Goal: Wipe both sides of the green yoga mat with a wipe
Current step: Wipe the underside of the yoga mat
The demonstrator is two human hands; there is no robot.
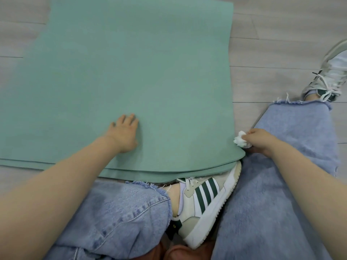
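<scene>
Green yoga mat [131, 72] under the flat, spread left hand [124, 134]; right hand [260, 140] pinching crumpled wipe [241, 142] at its edge.

A pale grey wood-plank floor [272, 44] is seen across the frame. A flat green foam yoga mat [131, 62], doubled at its lower edge, is spread over its left and centre.

Your yoga mat [131, 62] runs off the far and left edges; its near right corner hides your shoe's [204, 201] toe.
</scene>
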